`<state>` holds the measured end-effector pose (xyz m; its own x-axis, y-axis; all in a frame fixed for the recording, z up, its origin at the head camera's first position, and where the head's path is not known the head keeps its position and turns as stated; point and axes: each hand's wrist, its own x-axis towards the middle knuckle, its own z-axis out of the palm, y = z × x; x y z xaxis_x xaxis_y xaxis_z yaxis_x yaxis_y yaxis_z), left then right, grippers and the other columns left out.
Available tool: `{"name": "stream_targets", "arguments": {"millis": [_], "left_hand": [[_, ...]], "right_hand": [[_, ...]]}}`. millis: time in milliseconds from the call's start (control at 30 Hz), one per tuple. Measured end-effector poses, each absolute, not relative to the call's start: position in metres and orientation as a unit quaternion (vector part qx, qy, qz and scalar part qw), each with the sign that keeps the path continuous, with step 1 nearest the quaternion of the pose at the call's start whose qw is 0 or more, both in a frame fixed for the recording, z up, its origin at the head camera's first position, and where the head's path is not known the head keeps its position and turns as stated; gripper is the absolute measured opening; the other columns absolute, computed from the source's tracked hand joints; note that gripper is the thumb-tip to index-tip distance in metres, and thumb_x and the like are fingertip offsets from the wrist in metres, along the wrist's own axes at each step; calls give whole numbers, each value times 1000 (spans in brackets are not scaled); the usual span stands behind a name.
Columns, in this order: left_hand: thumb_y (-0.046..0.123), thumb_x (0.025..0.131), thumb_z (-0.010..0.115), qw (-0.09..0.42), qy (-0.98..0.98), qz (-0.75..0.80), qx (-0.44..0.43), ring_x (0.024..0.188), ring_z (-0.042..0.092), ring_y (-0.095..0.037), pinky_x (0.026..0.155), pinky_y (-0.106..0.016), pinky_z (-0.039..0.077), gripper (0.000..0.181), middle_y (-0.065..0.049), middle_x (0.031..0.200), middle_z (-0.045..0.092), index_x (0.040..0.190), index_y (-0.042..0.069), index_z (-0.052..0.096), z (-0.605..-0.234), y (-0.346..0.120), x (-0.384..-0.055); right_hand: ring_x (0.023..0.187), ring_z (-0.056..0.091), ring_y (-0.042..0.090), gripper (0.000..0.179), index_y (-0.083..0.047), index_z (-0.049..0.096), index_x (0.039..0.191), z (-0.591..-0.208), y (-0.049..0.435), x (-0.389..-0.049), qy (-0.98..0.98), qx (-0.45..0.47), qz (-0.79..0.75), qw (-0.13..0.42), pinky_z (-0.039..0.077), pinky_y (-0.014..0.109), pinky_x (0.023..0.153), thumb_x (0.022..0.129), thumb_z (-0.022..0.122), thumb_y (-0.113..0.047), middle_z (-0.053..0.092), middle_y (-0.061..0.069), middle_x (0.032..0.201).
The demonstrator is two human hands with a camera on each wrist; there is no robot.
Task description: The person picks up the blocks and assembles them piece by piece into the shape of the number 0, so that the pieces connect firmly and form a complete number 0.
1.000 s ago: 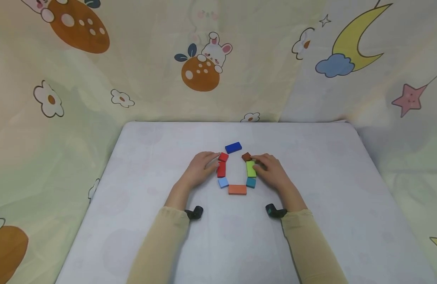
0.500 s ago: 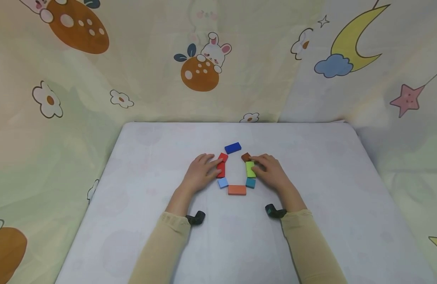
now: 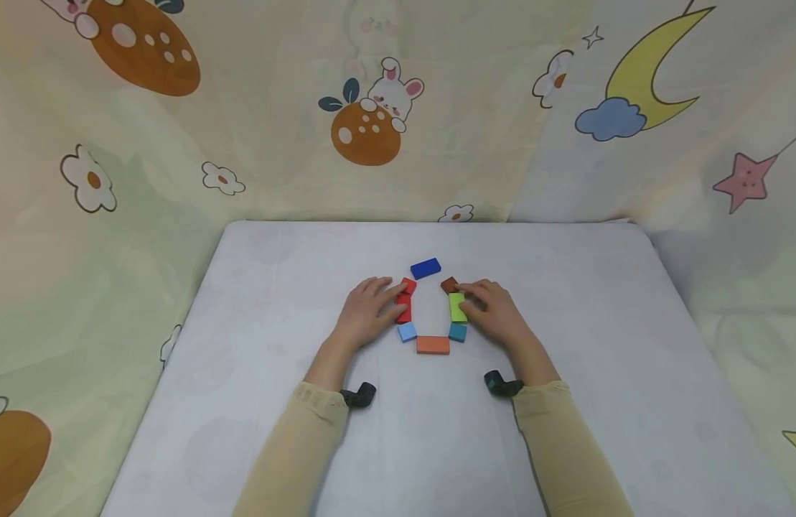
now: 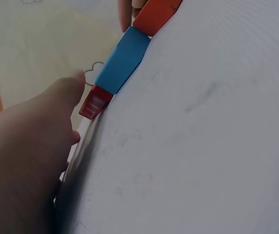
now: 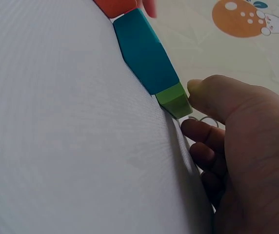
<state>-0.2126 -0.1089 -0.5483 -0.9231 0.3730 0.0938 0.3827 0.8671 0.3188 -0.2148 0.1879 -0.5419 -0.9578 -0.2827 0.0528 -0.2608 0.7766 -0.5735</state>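
Note:
Coloured toy blocks form a ring on the table. My left hand (image 3: 367,312) lies at the ring's left side, its index fingertip over a small red block (image 3: 408,285) and its thumb on a longer red block (image 3: 404,314). At the opposite side is my right hand (image 3: 496,313), with the thumb at a lime-green block (image 3: 456,309) and the index finger by a small brown block (image 3: 448,285). In the right wrist view the thumb tip meets the green block (image 5: 175,101). The left wrist view shows my left thumb beside a red block (image 4: 96,101). Neither hand visibly grips a block.
A dark blue block (image 3: 426,268) sits at the ring's far end, apart from the others. A light blue block (image 3: 407,332), an orange block (image 3: 433,345) and a teal block (image 3: 458,332) make the near end. Beyond the white table (image 3: 294,248) hangs a printed cloth (image 3: 262,108).
My left hand has shifted slightly, its index finger and thumb coming from the red blocks' outer side to over them. The right hand and the blocks look nearly unmoved.

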Motion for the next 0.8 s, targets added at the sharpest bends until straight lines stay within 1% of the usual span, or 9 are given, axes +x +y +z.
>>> {"name": "stream_targets", "arguments": {"millis": [167, 367, 467, 567, 667, 800], "left_hand": [[63, 88, 36, 15, -969, -152, -193, 136, 26, -24, 110, -48, 26, 54, 4, 146, 34, 138, 46, 30, -549, -108, -214], [62, 88, 39, 24, -970, -145, -193, 136, 27, -23, 110, -47, 27, 53, 5, 145, 35, 138, 45, 31, -548, -108, -214], [61, 88, 40, 29, -970, -146, -193, 136, 27, -23, 109, -47, 27, 53, 5, 145, 35, 138, 45, 32, -547, -108, -214], [61, 88, 40, 26, -970, -146, -192, 136, 27, -23, 110, -47, 27, 54, 4, 145, 35, 139, 44, 31, -546, -108, -214], [61, 89, 39, 18, -971, -140, -191, 137, 26, -23, 110, -47, 26, 55, 4, 146, 33, 140, 45, 28, -547, -108, -213], [62, 89, 38, 12, -973, -133, -189, 137, 25, -23, 110, -47, 26, 55, 4, 146, 33, 140, 45, 27, -549, -108, -211]], "right_hand": [[112, 46, 19, 43, -35, 49, 130, -542, 188, -215, 941, -146, -304, 20, 35, 46, 98, 89, 51, -48, 53, -4, 121], [107, 47, 16, 41, -41, 45, 130, -532, 183, -216, 939, -101, -325, 53, 38, 45, 97, 90, 49, -49, 52, -8, 115], [104, 48, 15, 40, -40, 45, 129, -522, 181, -221, 937, -79, -332, 70, 41, 43, 95, 90, 49, -48, 51, -9, 114], [101, 49, 17, 40, -34, 48, 129, -508, 177, -233, 938, -75, -327, 84, 46, 41, 90, 91, 50, -45, 51, -6, 114], [102, 50, 20, 40, -29, 50, 129, -493, 171, -250, 942, -83, -311, 98, 47, 41, 88, 91, 52, -41, 51, -3, 118], [105, 50, 21, 39, -28, 50, 129, -479, 159, -273, 944, -104, -290, 122, 48, 41, 87, 90, 55, -35, 50, -4, 124]]}}
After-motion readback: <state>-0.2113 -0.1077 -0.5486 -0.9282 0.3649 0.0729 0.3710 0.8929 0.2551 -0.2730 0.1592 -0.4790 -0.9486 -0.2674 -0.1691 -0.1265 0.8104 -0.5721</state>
